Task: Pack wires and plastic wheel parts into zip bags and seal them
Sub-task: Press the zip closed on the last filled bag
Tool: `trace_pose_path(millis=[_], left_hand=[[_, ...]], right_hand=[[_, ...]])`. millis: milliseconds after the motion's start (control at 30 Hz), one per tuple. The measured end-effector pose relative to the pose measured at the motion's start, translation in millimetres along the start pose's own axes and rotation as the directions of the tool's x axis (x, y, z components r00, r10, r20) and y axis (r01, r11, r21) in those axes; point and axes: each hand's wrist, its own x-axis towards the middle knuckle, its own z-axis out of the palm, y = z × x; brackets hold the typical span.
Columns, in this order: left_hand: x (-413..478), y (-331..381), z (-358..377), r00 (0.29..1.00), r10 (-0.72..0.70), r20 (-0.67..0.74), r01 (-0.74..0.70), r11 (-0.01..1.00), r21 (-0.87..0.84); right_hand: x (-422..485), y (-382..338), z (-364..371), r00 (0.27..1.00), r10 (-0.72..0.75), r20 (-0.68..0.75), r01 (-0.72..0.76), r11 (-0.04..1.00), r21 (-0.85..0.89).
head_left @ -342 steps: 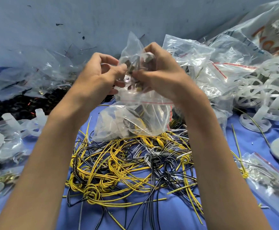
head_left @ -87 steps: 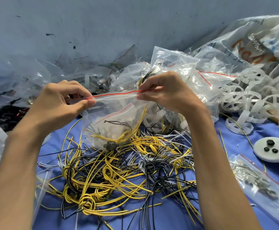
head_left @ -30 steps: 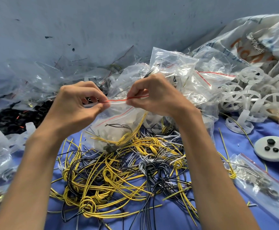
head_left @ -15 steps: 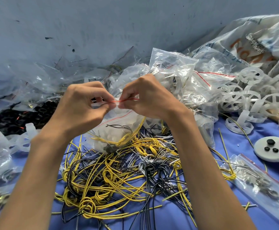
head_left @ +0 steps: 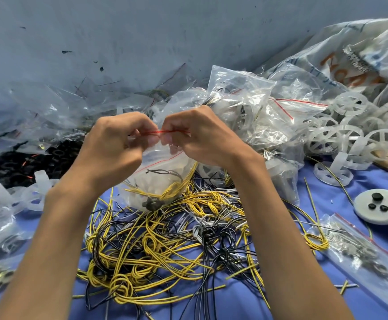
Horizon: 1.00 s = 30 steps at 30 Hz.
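Closer together, left hand [head_left: 113, 146] and right hand [head_left: 202, 137] pinch zip bag [head_left: 165, 168] hanging below

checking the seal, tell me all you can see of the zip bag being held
Clear, crinkled plastic zip bag with a red line along its top edge. The left hand and right hand pinch that edge, bag hanging upright. Inside: yellow and black wires and whitish plastic parts. Its bottom meets the loose wire pile. Seal state unclear.

Both hands [head_left: 156, 144] pinching zip bag [head_left: 163, 181] over wires [head_left: 165, 245]
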Motion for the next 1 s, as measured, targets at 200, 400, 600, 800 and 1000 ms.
trace_pose_path(millis=[200,400,600,800,1000], left_hand=[[-2,-8,-6,0.987,-0.163,-0.008,0.159,0.972,-0.175],[-1,-1,-11,0.977,-0.212,-0.025,0.195,0.934,-0.300],[0,-1,0,0.969,-0.173,0.177,0.216,0.939,-0.266],[0,-5,3,0.968,-0.135,0.213,0.171,0.972,-0.160],[-2,4,-2,0.985,-0.085,0.153,0.123,0.958,-0.259]], right_hand=[[-1,1,0,0.997,0.038,-0.062,-0.033,0.996,0.085],[-3,-4,0,0.996,0.033,-0.087,-0.016,0.983,0.181],[-5,-3,-3,0.989,0.086,0.124,-0.103,0.984,0.143],[-3,-7,2,0.993,0.062,0.099,-0.077,0.986,0.151],[-2,-12,6,0.999,0.042,0.034,-0.049,0.975,0.218]])
